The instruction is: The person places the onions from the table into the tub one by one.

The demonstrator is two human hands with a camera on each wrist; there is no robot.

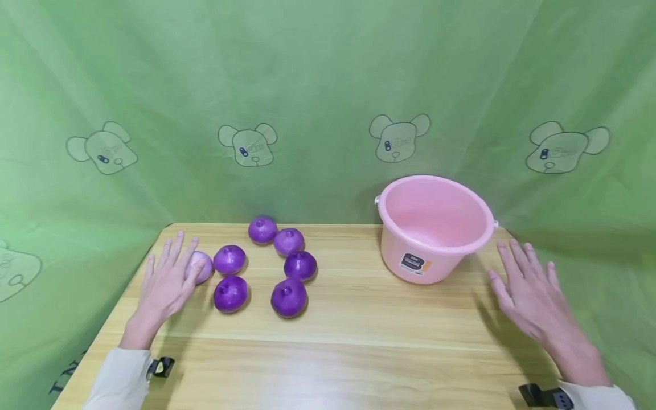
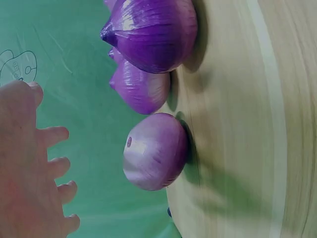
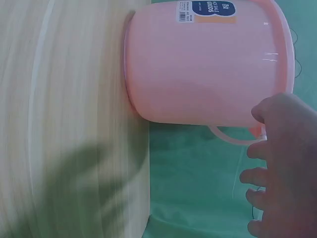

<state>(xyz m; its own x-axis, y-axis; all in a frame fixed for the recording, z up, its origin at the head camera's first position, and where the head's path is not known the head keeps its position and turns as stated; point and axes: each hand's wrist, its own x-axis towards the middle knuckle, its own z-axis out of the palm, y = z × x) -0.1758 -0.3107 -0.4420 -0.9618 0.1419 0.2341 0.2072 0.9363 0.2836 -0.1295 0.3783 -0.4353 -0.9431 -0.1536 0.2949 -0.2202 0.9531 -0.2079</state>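
Several purple onions (image 1: pixel 289 298) lie loosely grouped on the left half of the wooden table. A paler onion (image 1: pixel 203 267) at the group's left end is partly hidden by my left hand (image 1: pixel 168 279), which hovers over it with fingers straight. In the left wrist view a gap shows between that hand and the pale onion (image 2: pixel 156 151). Toward the back right stands a pink bucket (image 1: pixel 421 253), with nothing seen inside it. My right hand (image 1: pixel 534 296) is held flat in the air to the bucket's right, fingers spread, holding nothing.
The light wooden table (image 1: pixel 359 353) has its back edge against a green curtain (image 1: pixel 328 68) printed with bear heads. The curtain also hangs along both sides. A white handle (image 3: pixel 230 136) hangs down on the bucket's far side.
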